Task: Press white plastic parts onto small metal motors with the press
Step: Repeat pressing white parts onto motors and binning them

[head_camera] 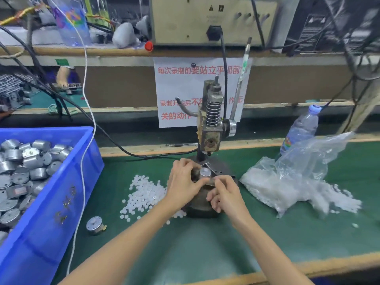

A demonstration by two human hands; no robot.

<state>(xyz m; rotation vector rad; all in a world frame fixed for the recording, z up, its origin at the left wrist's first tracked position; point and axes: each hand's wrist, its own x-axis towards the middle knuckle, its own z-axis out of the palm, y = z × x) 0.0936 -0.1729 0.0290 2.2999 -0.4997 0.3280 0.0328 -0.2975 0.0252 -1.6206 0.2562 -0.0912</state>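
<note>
In the head view, the left hand [183, 182] is curling its fingers round a motor [205, 173]. It is holding the motor on the base of the press [211, 122], right under the pushing part. The right hand [225, 195] is sitting just beside the motor with its fingers bent in. Its thumb and first finger are coming together near the motor's edge, but I cannot tell if they are pinching a white part or nothing at all. White parts [144, 192] are lying in a pile just left of the press. More are spilling from a bag [298, 171] on the right. A bin [67, 182] of motors is sitting far left. The lever [239, 93] is standing up, and no hand is touching it.

Here is what could go wrong, I think. If the motor is sitting crooked, the part may go on bent or pop away. If fingers are under the press when the lever is coming down, they could get squashed.
</note>
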